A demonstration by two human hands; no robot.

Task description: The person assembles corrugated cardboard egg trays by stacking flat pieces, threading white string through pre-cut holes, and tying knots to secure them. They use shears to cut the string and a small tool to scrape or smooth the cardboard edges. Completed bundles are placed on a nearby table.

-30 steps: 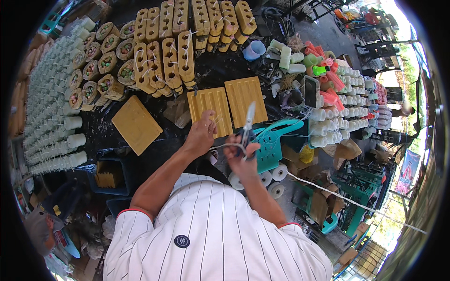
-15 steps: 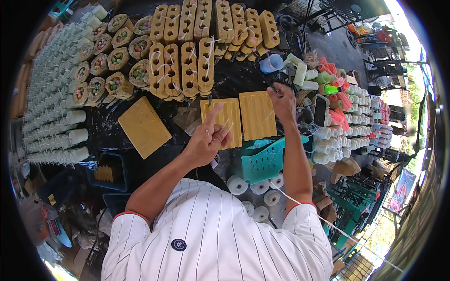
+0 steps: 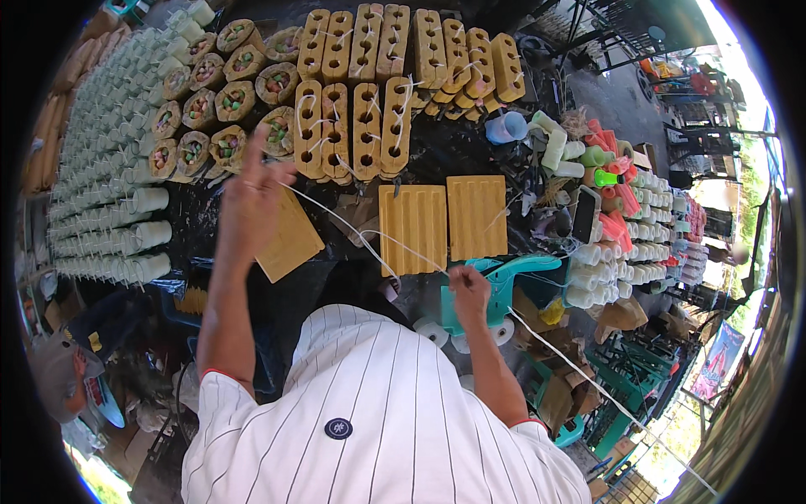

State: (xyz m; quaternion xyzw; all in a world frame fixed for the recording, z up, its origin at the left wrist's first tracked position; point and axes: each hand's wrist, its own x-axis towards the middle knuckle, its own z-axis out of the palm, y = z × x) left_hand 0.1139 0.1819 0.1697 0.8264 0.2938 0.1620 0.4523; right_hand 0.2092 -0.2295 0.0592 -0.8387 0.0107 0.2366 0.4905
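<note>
A white string (image 3: 336, 217) stretches across the front of me, with a loop hanging near its middle. Its left end runs into my left hand (image 3: 250, 202), whose index finger points up while the thumb and other fingers close on the string. Lower right, my right hand (image 3: 470, 292) is closed in a pinch on the same string, above a green plastic chair (image 3: 495, 286). Beneath the string lie two ribbed yellow slabs (image 3: 413, 231) (image 3: 477, 217), side by side. A smooth yellow slab (image 3: 290, 239) rests partly behind my left hand and forearm.
Tied yellow blocks with round holes (image 3: 365, 130) fill the back. Roundish holders with colourful pieces (image 3: 227, 149) and pale cups (image 3: 134, 202) crowd the left. At right are a blue cup (image 3: 506, 128), a phone (image 3: 586, 214) and white rolls (image 3: 596, 277). Thread cones (image 3: 431, 330) sit below.
My left hand has swung left and up, away from the ribbed slabs. My right hand has come down toward the chair. The string is now drawn between both hands.
</note>
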